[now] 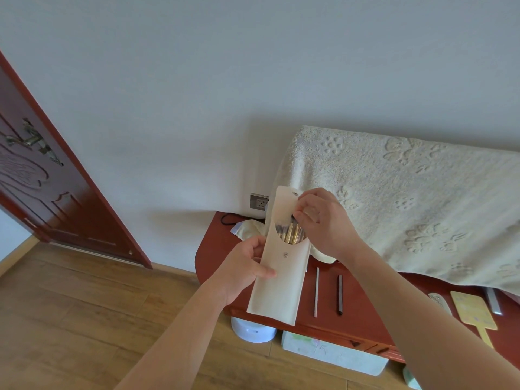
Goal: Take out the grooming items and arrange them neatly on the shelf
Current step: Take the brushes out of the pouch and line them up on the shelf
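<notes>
Roughly midway, I judged: left hand [244, 266] gripped the pouch [278, 288], right hand [323, 220] pinched brushes [291, 235] inside; at the pouch's three o'clock, two sticks [340, 294] lay on the shelf [365, 313]

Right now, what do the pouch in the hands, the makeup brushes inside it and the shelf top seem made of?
Pouch: matte cream faux leather or stiff fabric, perhaps; it stays flat and carries a metal-looking snap.
Makeup brushes: shiny gold stems, metal or metallic-coated plastic.
Shelf top: reddish-brown wood, seemingly lacquered, judging by its smooth sheen.
</notes>
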`<action>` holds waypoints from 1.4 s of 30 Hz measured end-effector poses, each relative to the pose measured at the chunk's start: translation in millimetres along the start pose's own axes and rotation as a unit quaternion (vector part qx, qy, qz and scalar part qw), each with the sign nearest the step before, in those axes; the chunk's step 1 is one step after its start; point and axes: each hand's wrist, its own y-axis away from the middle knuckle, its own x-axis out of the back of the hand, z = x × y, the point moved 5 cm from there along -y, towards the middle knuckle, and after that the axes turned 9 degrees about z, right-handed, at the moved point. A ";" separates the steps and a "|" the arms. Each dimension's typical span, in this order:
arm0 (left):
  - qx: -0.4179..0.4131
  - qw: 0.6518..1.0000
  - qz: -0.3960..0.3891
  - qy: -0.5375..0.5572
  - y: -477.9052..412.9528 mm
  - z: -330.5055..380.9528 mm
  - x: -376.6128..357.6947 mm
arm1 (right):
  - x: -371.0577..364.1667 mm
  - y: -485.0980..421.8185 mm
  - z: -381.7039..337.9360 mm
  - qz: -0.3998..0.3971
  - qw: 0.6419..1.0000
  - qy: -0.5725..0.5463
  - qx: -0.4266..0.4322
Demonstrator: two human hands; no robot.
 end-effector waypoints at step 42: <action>0.003 1.000 -0.012 0.004 -0.7 -9.2 5.7 | 3.8 6.1 -5.6 -0.028 0.932 -0.284 -0.224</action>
